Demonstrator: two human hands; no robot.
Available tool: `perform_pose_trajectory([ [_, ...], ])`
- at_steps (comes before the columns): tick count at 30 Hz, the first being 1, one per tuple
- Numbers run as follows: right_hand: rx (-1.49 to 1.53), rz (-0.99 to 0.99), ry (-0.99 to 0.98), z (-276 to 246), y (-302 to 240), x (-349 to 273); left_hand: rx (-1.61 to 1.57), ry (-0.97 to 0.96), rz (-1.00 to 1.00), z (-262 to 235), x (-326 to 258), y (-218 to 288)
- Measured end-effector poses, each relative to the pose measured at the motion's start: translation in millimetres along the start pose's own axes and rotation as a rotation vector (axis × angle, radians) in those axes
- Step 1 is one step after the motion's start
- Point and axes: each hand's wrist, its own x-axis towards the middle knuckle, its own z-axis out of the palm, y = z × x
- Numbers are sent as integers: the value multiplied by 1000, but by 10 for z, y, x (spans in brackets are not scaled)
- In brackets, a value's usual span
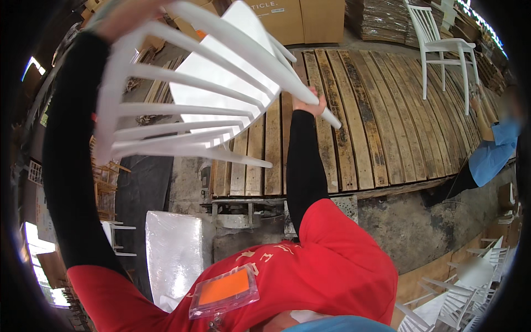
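Note:
A white spindle-back chair (224,86) is lifted in front of me, tilted over on its side above a slatted wooden platform. My left hand (130,21), blurred, is on the chair's top rail at the upper left. My right hand (311,105) is wrapped round a rear leg just below the seat, close over the slats. Spindles point toward the left, and the seat lies behind them. Part of the front legs is hidden by the seat and backrest.
The wooden platform (381,122) stretches away to the right. Beyond its far right end stands another white chair (447,47), near a co-worker in a blue shirt (492,157). A plastic-wrapped white bundle (174,257) stands near me. Several white chairs (464,288) crowd the lower right; cardboard boxes (301,22) line the back.

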Motion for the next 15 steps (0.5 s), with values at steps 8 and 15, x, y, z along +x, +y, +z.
perform_pose_trajectory([
  [8, -542, -17, 128, -158, -758, 1013, 259, -302, 227, 1359, 725, -143],
  [15, -911, 211, 160, 203, -1271, 1525, 296, -550, 254, 2149, 642, -482],
])
